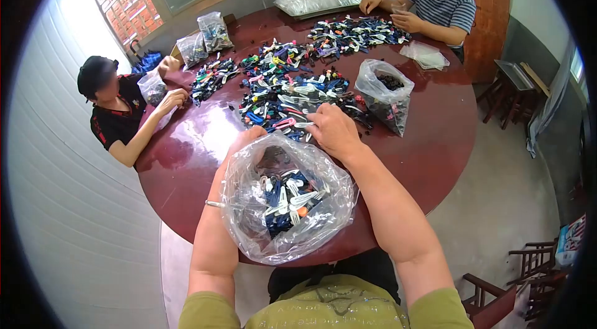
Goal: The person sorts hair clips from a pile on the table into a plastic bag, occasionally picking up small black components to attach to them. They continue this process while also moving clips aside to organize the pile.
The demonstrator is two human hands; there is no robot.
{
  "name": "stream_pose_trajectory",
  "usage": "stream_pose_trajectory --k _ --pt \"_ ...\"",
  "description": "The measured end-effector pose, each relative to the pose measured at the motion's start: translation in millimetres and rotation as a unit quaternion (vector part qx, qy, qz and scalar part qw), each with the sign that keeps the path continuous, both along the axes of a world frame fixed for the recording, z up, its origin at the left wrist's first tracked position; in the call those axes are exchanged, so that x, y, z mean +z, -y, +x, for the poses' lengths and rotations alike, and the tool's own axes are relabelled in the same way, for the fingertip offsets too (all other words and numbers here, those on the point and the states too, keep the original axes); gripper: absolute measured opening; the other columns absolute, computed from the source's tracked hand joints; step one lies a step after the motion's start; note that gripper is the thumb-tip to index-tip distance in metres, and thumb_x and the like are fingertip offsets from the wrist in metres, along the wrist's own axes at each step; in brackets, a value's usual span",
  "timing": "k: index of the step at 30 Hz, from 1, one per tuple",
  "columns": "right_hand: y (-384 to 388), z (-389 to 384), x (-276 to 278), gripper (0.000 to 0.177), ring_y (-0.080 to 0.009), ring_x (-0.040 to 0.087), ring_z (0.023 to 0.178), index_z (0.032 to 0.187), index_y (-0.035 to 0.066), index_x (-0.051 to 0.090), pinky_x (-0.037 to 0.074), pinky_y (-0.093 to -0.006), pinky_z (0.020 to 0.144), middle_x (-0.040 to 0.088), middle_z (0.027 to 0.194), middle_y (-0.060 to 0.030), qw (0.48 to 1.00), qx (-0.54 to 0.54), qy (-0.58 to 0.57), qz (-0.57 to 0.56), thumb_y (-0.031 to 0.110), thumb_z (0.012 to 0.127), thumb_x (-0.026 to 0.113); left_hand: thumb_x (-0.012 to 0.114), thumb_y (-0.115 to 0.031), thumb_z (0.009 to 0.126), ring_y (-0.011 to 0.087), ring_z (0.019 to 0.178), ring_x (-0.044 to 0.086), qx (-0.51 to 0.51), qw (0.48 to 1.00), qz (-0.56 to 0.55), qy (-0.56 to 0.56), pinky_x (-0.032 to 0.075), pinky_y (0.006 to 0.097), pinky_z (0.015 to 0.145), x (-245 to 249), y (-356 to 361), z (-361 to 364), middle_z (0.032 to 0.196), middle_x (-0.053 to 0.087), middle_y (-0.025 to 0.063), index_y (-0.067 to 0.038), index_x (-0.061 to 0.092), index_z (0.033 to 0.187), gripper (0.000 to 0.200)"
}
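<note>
A large pile of small plastic clips [292, 96], mostly white, dark blue and black with some coloured ones, lies on the table in front of me. My right hand [334, 132] reaches into its near edge, fingers bent together around a white clip [304, 124]. A pink clip [284, 124] lies just left of those fingertips. My left hand [247, 139] is by the pile's near left edge, its fingers partly hidden behind the rim of a clear plastic bag [336, 204]. The bag gapes between my forearms, with white and blue clips [289, 201] inside.
A second open bag [398, 108] of dark pieces stands to the right. Two people sit across the round red table [429, 142], one left, one far right, both handling pieces. Filled bags [214, 32] and a tray of clear bags [320, 0] are at the back.
</note>
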State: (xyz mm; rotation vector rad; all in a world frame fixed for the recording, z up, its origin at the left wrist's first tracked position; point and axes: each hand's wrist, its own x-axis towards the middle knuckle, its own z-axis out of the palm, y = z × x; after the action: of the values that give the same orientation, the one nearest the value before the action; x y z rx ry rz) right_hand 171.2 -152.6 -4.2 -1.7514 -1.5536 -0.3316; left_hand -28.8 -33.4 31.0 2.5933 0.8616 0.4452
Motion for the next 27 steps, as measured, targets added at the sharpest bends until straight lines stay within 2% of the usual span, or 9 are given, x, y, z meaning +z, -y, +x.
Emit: stream_pose_trajectory --k 5,8,11,13,15,16,20,23,27 --pt "0 -5 -3 0.011 -0.0261 0.058 0.088 0.084 0.009 0.07 0.048 -0.0374 0.076 0.057 0.086 -0.0075 1.0 -0.011 0.009 -0.003 0.017 0.076 0.068 0.063 -0.021 0.081 0.0254 0.074 0.066 -0.011 1.0 0.011 0.017 0.051 0.0364 0.067 -7 -2 1 0.079 0.067 0.0144 -0.003 0.064 0.087 0.019" --pt "-1 -5 -4 0.009 -0.0265 0.059 0.087 0.078 0.008 0.069 0.048 -0.038 0.075 0.058 0.085 -0.0072 1.0 -0.002 0.001 -0.003 0.017 0.076 0.068 0.065 -0.022 0.08 0.0302 0.078 0.067 0.006 0.999 0.046 -0.004 0.052 0.0386 0.071 -8 -3 4 0.081 0.068 0.0143 -0.006 0.066 0.088 0.019" --pt "0 -6 -2 0.009 -0.0276 0.059 0.087 0.078 0.007 0.068 0.048 -0.0383 0.075 0.058 0.083 -0.0075 0.997 -0.003 -0.074 -0.001 0.016 0.076 0.068 0.065 -0.02 0.081 0.0331 0.072 0.066 -0.021 0.997 0.051 0.059 0.051 0.038 0.062 -12 -7 1 0.077 0.066 0.0179 -0.003 0.064 0.087 0.018" --pt "-2 -2 0 0.01 -0.0244 0.061 0.077 0.081 0.004 0.067 0.048 -0.0355 0.068 0.062 0.081 -0.0096 0.988 -0.006 -0.143 0.049 0.014 0.079 0.066 0.068 -0.016 0.082 0.0198 0.064 0.063 -0.011 0.995 -0.013 0.1 0.049 0.0303 0.058 -12 -9 0 0.073 0.066 0.0109 -0.001 0.064 0.087 0.016" --pt "-3 1 5 0.011 -0.0203 0.06 0.069 0.084 0.002 0.066 0.048 -0.0332 0.064 0.063 0.08 -0.0101 0.964 0.002 -0.253 0.083 0.014 0.081 0.065 0.068 -0.016 0.084 0.0112 0.061 0.06 0.017 0.978 -0.145 0.151 0.047 0.0255 0.056 -12 -10 -1 0.071 0.066 0.0063 0.0 0.064 0.086 0.017" --pt "1 1 11 0.013 -0.012 0.055 0.061 0.088 0.0 0.065 0.046 -0.0278 0.058 0.065 0.076 -0.0076 0.939 0.031 -0.332 0.081 0.013 0.086 0.064 0.068 -0.016 0.085 0.0093 0.062 0.059 0.012 0.97 -0.177 0.169 0.047 0.0242 0.056 -12 -10 -2 0.072 0.066 0.005 0.0 0.063 0.088 0.017" --pt "19 -9 41 0.009 -0.0044 0.053 0.063 0.092 0.0 0.064 0.041 -0.0189 0.055 0.064 0.077 -0.0009 0.837 0.145 -0.519 0.093 0.008 0.087 0.064 0.065 -0.011 0.089 0.0039 0.065 0.056 0.003 0.929 -0.289 0.23 0.045 0.02 0.056 -8 -4 0 0.074 0.064 0.0005 0.002 0.062 0.093 0.013" --pt "46 -26 76 0.007 -0.0031 0.053 0.063 0.09 0.001 0.067 0.042 -0.0182 0.055 0.063 0.075 0.0006 0.791 0.212 -0.564 0.106 0.006 0.085 0.066 0.064 -0.009 0.089 0.0043 0.065 0.056 -0.025 0.926 -0.274 0.259 0.046 0.0203 0.057 -14 -7 0 0.075 0.064 0.0009 0.002 0.062 0.093 0.012" --pt "66 -31 85 0.009 -0.0025 0.056 0.066 0.088 0.001 0.068 0.042 -0.0169 0.054 0.065 0.079 0.001 0.785 0.335 -0.52 0.039 0.005 0.081 0.072 0.065 -0.008 0.088 0.0049 0.066 0.058 -0.014 0.911 -0.317 0.265 0.047 0.0209 0.057 -27 -17 2 0.075 0.065 0.002 0.002 0.063 0.092 0.011"
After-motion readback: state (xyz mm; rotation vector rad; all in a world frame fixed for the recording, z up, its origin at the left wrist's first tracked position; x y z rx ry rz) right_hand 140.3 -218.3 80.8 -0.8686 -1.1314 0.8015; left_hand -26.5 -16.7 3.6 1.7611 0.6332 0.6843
